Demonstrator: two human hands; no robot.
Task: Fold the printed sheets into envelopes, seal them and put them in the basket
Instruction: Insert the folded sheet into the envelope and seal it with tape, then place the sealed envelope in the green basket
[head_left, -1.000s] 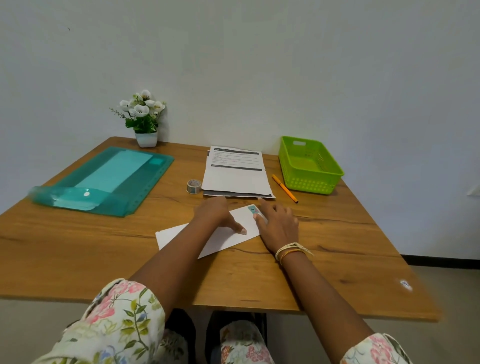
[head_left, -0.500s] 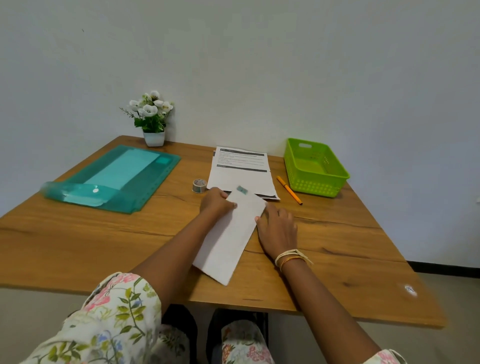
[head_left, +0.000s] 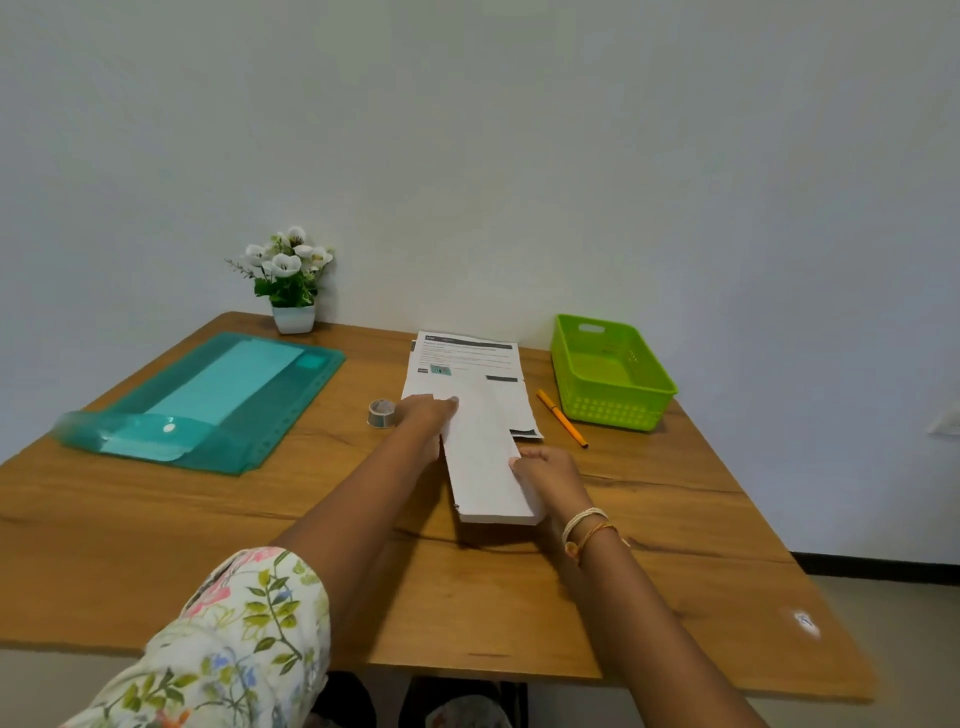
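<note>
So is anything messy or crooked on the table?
Not much. The flap of the green folder curls up at its near end, and the orange pen lies slanted beside the basket. Nothing looks spilled or torn.

Floral white sleeve (head_left: 244, 634) on L arm; cream & orange bangles (head_left: 587, 530) on R wrist.

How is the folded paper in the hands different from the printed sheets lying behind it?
The folded paper is narrow and shows a blank white side; the printed sheets are wider, with text and dark bars. The folded paper is gripped by the left hand and right hand, its near end lifted, while the printed sheets lie flat, untouched. The folded paper overlaps the printed sheets' near edge. Both are white paper.
</note>
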